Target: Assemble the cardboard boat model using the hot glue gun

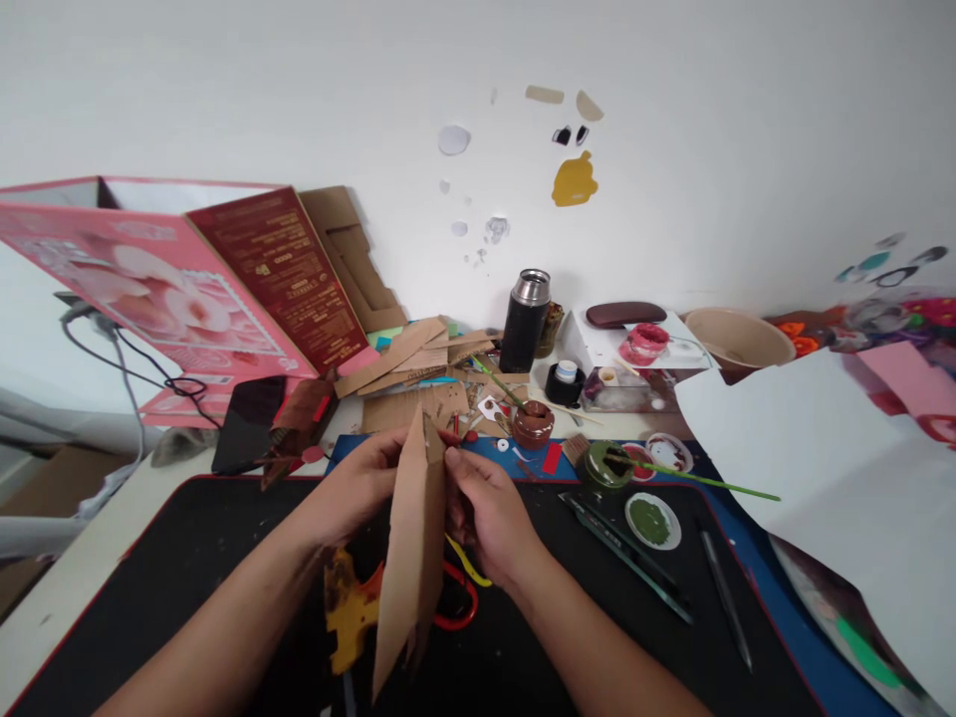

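A folded piece of cardboard point(407, 548) is held up between both hands at the centre of the view, its peaked far end pointing to twelve o'clock and its long panels running down toward six. The left hand point(369, 473) has its grip drawn in on the nine o'clock side near the far end, part of its fingers hidden behind the panel. The right hand point(485, 508) has its grip closed in on the three o'clock side, thumb against the edge, the other fingers curled and partly hidden.

Taking the cardboard as the dial's centre, a stained yellow glue gun point(351, 607) lies at eight o'clock on the black mat point(209, 568), and a red looped handle point(469, 607) shows between four and five. Cardboard scraps point(414, 373) are heaped on the worktop point(168, 466) at twelve, with a black flask point(521, 334) standing at one.

Between one and two sits a jar of brown paint point(533, 433); at two is a jar of green paint point(601, 473), a green-handled brush point(717, 485) reaching out of it toward three. A white dish point(676, 533) of green paint is at three, and a dark pen point(724, 597) lies well apart, just past three. A dark phone point(246, 428) leans at ten, in front of a large pink box point(149, 259).
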`<state>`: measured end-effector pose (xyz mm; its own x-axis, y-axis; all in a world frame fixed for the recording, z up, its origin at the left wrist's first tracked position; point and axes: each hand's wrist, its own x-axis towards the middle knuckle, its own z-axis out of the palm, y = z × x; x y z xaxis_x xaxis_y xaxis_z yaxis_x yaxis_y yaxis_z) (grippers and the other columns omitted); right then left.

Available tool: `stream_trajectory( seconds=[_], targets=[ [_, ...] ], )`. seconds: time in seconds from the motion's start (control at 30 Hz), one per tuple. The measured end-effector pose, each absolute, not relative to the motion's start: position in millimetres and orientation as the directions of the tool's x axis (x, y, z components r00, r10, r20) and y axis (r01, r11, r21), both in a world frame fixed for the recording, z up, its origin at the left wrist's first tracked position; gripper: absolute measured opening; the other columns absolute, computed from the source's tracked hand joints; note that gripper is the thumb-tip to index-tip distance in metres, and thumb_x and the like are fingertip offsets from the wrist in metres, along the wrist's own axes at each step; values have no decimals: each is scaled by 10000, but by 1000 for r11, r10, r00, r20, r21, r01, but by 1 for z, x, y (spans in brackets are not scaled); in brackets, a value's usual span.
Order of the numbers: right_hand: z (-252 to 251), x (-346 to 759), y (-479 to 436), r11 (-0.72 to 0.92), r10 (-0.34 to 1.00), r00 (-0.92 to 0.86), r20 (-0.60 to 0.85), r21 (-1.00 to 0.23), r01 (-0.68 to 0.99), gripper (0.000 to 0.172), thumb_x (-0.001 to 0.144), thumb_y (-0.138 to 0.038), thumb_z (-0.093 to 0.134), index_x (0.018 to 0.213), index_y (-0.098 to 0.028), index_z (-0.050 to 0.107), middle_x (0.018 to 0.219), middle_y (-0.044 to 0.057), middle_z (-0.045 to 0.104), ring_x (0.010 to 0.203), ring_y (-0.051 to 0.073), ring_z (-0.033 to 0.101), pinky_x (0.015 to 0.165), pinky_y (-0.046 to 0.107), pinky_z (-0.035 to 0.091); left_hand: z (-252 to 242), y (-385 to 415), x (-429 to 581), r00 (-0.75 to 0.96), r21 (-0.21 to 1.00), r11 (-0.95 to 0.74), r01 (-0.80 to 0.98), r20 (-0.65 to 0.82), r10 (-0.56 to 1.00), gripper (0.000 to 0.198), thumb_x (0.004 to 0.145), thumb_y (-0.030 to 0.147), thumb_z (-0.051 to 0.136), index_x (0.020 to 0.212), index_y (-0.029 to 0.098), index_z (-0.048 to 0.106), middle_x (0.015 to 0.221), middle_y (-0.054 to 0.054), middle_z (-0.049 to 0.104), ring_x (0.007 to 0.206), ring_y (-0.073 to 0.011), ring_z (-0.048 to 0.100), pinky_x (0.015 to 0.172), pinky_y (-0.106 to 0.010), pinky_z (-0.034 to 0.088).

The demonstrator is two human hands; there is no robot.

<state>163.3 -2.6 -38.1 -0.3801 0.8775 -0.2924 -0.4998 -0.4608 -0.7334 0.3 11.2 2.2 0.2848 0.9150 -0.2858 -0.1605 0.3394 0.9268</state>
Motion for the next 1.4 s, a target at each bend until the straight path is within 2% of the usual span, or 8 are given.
stream_trajectory(
  seconds=[0.23, 0.37, 0.5, 0.6, 0.83, 1.1, 1.27, 1.4],
  targets=[
    [-37, 164, -3, -429, 890, -362, -276, -773, -466, 597, 745, -733, 846, 678, -212, 562, 439, -91, 460, 349, 54, 306, 333, 182, 192, 4, 13, 3, 200, 939, 300, -165, -267, 943, 283, 669, 290, 912, 923, 204, 821, 874, -68, 816, 735, -245, 737, 689, -323, 577],
    [-37, 167, 0, -386, 910, -330, -252, -806, -449, 564, 791, -713, 824, 716, -197, 607, 468, -82, 468, 374, 59, 340, 348, 177, 190, 9, 21, -9, -36, 972, 177, -154, -184, 982, 255, 756, 391, 838, 925, 217, 761, 846, -49, 795, 690, -240, 700, 649, -324, 552],
    [-37, 168, 2, -354, 924, -305, -228, -813, -462, 542, 832, -711, 792, 882, -184, 675, 497, -88, 480, 378, 63, 351, 359, 179, 206, 8, 31, -22, -191, 988, 19, 152, 11, 981, 158, 843, 376, 753, 926, 250, 707, 861, -23, 757, 820, -244, 667, 738, -299, 523],
    [-37, 167, 0, -320, 929, -318, -192, -848, -423, 575, 856, -721, 763, 1010, -171, 698, 512, -95, 477, 380, 67, 350, 357, 183, 218, 0, 33, -23, -240, 888, -67, 454, 195, 951, 183, 853, 292, 737, 1022, 255, 680, 1004, -32, 735, 1012, -265, 653, 896, -307, 483],
    [-48, 163, -6, -215, 934, -334, -125, -945, -248, 639, 875, -726, 745, 1192, -185, 625, 573, -101, 501, 428, 89, 394, 407, 207, 307, -19, 29, -12, -99, 797, -148, 585, 251, 963, 284, 902, 263, 566, 1181, 212, 589, 1103, -74, 711, 1049, -287, 678, 957, -411, 496],
    [-49, 160, -8, -180, 927, -360, -107, -968, -174, 414, 927, -613, 725, 1068, -224, 697, 664, -50, 526, 515, 125, 444, 488, 259, 343, -14, 28, -11, -21, 950, -63, 306, 73, 997, 356, 876, 367, 691, 1191, 210, 636, 1121, -62, 743, 1066, -278, 692, 955, -383, 514],
    [-42, 162, -6, -179, 931, -353, -95, -960, -213, 439, 914, -652, 710, 914, -217, 655, 658, -53, 523, 512, 116, 435, 504, 263, 355, -6, 27, -11, -86, 983, 185, 13, -183, 979, 621, 791, 669, 809, 1182, 194, 728, 1068, -79, 773, 836, -231, 682, 651, -275, 505],
    [-42, 164, -4, -201, 928, -357, -110, -953, -228, 475, 897, -688, 714, 846, -225, 620, 572, -81, 438, 485, 114, 394, 488, 264, 319, -3, 28, -13, -42, 969, 218, -116, -224, 974, 617, 711, 661, 897, 1092, 190, 776, 953, -61, 764, 717, -187, 653, 558, -232, 482]
  ],
)
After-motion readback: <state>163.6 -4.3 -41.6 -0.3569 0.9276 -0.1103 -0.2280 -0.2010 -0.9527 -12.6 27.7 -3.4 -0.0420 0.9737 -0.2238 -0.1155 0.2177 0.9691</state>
